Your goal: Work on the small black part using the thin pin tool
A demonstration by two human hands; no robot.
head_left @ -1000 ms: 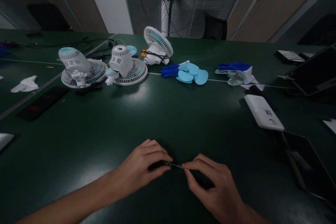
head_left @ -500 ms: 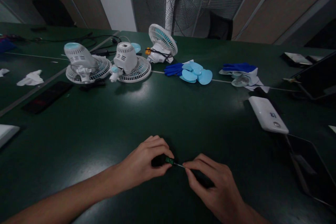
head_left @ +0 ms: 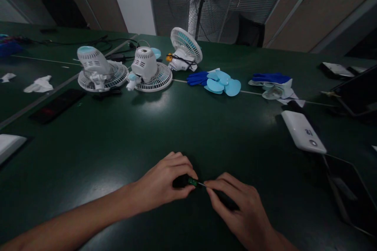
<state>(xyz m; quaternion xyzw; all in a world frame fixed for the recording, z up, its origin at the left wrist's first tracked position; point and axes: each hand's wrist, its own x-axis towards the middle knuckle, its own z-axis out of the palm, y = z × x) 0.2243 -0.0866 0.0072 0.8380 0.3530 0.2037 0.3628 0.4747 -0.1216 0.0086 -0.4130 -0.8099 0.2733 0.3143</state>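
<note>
Near the front middle of the table, my left hand pinches a small green piece between thumb and fingertips. A dark part sits behind it within the hand; its exact kind is too small and dim to tell. My right hand is closed on a thin screwdriver. Its dark handle lies partly hidden under the palm, and its metal shaft points left between thumb and forefinger. The shaft's tip meets the right end of the green piece. Both hands are low, close to the dark green table.
Three small white fans stand or lie at the back left. Light blue fan blades rest by blue gloves; another glove pair lies farther right. A white power bank-like box and a dark tablet lie at right.
The view has shifted slightly. My left hand and the green piece sit a little closer to my right hand, with less shaft showing. The green piece appears turned somewhat.
</note>
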